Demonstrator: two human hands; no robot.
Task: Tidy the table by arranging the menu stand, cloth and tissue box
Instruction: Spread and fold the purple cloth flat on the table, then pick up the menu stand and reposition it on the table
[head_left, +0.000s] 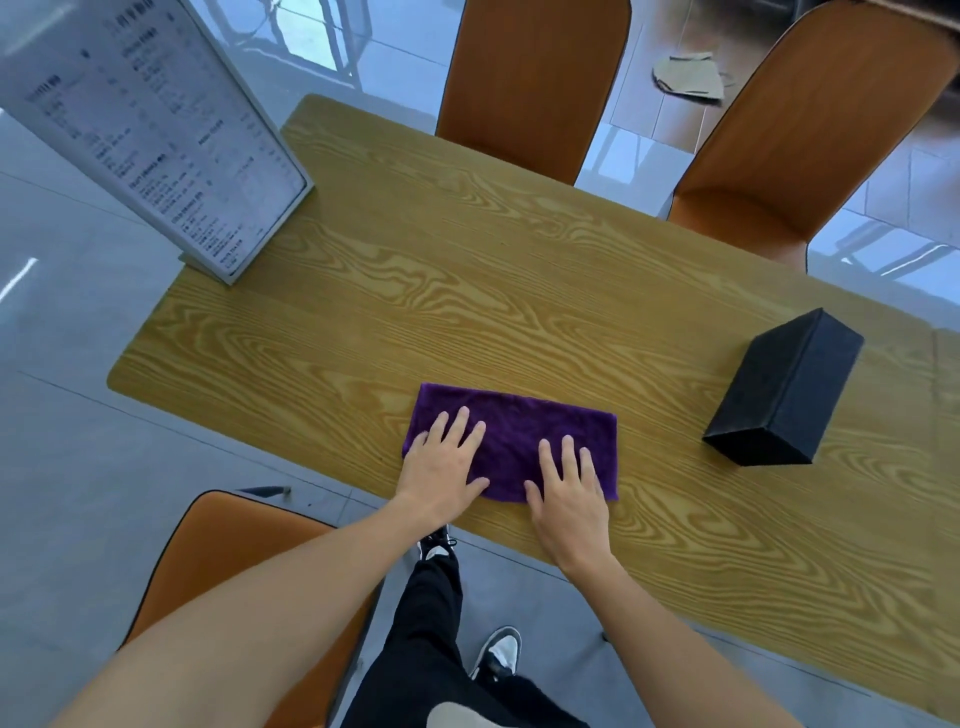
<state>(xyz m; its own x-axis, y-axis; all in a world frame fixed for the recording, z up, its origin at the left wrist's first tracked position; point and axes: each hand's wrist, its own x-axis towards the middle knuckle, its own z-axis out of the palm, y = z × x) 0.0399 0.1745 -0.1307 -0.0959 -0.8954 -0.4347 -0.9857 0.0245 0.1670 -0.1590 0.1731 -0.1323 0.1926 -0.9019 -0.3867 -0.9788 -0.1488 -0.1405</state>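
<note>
2 bare hands lie flat on a folded purple cloth (511, 447) near the front edge of the wood-grain bench (467, 291). The left hand (441, 467) covers the cloth's left end, the right hand (569, 493) its right part; the fingers (457, 431) of both are spread and released, pressing down and gripping nothing. Parts of the cloth's near edge are hidden under the palms. Its fabric looks soft and napped, a long rectangle with its long axis running left to right along the bench edge.

At the far left corner stands the menu stand (156, 130), a flat grey-framed panel leaning back; its top is cut off by the frame and its print is too blurred to read. Well to the right lies the tissue box (784, 389), a matte black rectangular block, long axis angled away toward the far right; its opening cannot be seen.

3 orange chairs (530, 83) surround the bench, each partly cut off.
</note>
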